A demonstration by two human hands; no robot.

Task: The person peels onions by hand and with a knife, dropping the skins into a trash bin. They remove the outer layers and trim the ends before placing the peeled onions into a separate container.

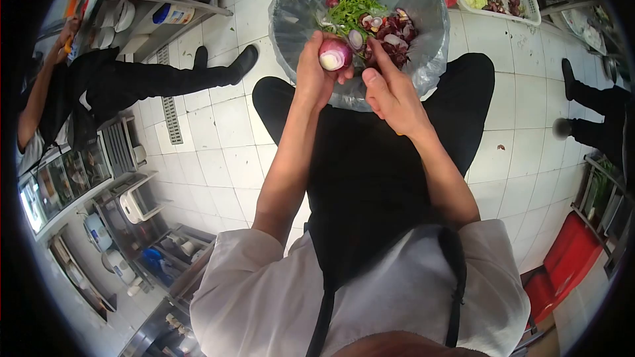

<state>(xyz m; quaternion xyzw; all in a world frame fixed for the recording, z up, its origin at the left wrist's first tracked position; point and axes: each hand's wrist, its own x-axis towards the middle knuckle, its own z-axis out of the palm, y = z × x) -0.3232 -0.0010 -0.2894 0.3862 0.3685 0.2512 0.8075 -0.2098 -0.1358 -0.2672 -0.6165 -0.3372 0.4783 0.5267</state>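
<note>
Purple onion (335,55) in left hand (313,71), over bin's (426,23) mouth.

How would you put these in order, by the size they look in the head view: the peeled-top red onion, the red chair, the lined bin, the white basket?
Largest to smallest, as they look:
1. lined bin
2. red chair
3. white basket
4. red onion

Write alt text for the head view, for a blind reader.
Left hand holding a partly peeled purple onion, right hand beside it, over a round bin lined with clear plastic containing dark red peelings and green leafy scraps.
</note>
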